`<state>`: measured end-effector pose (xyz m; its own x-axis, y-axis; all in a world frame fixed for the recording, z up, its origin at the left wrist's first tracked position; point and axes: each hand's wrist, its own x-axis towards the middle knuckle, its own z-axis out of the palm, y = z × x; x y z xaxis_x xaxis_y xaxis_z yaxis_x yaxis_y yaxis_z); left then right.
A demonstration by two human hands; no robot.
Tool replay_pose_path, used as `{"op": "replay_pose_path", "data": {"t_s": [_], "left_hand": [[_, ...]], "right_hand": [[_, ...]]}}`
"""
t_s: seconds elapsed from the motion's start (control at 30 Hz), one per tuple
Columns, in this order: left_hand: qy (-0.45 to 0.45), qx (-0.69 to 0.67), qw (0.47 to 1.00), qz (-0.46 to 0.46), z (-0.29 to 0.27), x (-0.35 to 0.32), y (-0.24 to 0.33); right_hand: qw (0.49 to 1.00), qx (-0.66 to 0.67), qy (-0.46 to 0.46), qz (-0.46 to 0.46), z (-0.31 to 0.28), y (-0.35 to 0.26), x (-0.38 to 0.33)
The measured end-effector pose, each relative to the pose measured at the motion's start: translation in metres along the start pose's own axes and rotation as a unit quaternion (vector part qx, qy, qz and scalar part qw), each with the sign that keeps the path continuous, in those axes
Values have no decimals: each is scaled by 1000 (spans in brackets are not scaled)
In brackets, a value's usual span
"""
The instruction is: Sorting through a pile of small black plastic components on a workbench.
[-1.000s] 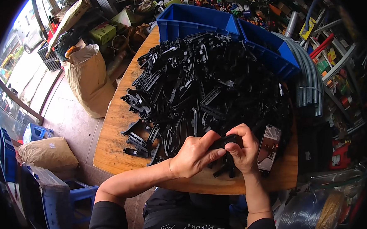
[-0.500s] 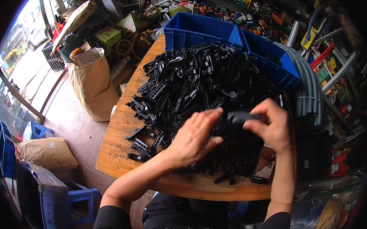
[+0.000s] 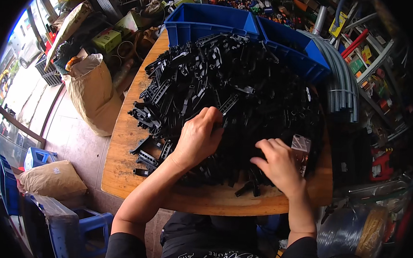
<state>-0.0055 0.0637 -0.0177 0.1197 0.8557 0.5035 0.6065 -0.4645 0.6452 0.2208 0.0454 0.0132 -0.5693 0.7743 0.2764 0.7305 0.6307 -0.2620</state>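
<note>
Blk plastic pcs [image 3: 246, 89], jumbled heap on tbl [image 3: 124, 174]

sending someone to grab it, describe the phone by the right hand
Find the wooden table heaped with black plastic parts. Toward its right edge, just beside the right hand, lies the phone, the one glossy, brownish rectangle among those parts.

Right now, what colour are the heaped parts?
The heaped parts are black, seen best in the head view.

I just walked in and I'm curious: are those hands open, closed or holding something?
Left hand: curled over the black parts; whether it grips one cannot be told.
Right hand: open, fingers bent, beside the phone, with nothing visible in it.
</note>
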Motion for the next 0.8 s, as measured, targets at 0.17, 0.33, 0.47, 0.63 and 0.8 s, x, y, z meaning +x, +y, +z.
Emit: {"op": "replay_pose_path", "data": {"t_s": [0.17,0.33,0.47,0.63,0.8], "left_hand": [[-12,-169,984,-45,-2,-4,-1],[-129,-488,837,-210,-13,-6,16],[-166,-584,751,-258,-10,-9,18],[-193,-476,835,-198,-8,-16,19],[-227,-384,873,-199,-3,-19,19]], "right_hand": [[998,17,43,48,28,4,-12],[938,322,60,111,11,2,-10],[803,564,170,88,3,-16,2],[814,556,158,61,21,-24,8],[871,461,167,21,20,-19,9]]}}
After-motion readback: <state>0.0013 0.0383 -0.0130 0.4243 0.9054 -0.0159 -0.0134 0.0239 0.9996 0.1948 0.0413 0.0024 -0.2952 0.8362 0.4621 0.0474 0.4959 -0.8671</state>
